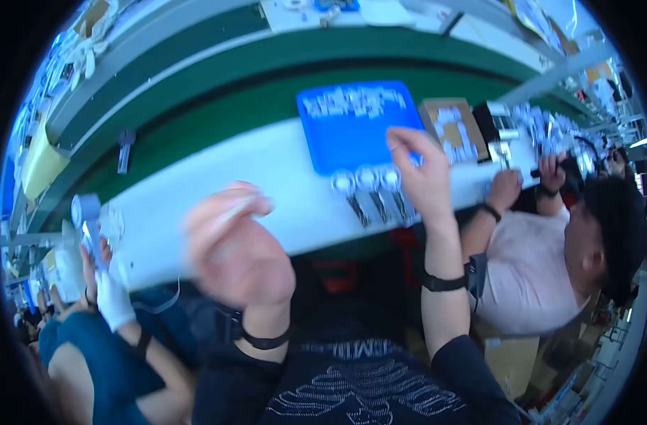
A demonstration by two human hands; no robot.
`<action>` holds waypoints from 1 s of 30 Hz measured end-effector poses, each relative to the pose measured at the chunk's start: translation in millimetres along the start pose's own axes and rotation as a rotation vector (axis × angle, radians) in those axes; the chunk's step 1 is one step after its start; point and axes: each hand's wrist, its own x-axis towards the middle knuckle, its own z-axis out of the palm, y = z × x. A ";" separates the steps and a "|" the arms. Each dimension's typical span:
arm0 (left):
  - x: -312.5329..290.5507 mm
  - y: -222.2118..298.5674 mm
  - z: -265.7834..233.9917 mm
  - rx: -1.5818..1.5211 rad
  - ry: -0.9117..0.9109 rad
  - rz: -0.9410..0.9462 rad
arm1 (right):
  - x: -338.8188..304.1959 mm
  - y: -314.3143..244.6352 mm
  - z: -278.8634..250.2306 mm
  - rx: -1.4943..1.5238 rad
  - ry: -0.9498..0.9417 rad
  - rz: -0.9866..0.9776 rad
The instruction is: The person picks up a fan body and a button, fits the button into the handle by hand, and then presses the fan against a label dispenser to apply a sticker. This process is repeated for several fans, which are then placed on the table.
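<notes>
Blue tray (pixel 352 142), white tabletop (pixel 284 159), brown box (pixel 469 108)

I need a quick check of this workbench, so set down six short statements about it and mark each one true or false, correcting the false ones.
1. The tray is blue. True.
2. The white pieces in it lie at its near end. False: they lie toward its far end.
3. The box is to the right of the tray. True.
4. The left hand and the right hand each have a dark band at the wrist. True.
5. The left hand is closer to the tray than the right. False: the right is closer.
6. The co-worker on the left wears a black glove. False: it is white.
</notes>
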 end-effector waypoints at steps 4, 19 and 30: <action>-119.4 -125.9 -21.7 0.315 -0.470 -0.472 | 62.3 135.2 85.5 -0.272 -0.188 -0.059; -205.1 -159.8 -44.5 0.492 -0.761 -0.246 | 122.7 189.7 148.3 -0.861 -0.402 -0.126; -222.0 -88.2 -148.5 0.412 -0.553 -0.476 | 91.9 191.4 182.2 -0.880 -0.301 -0.078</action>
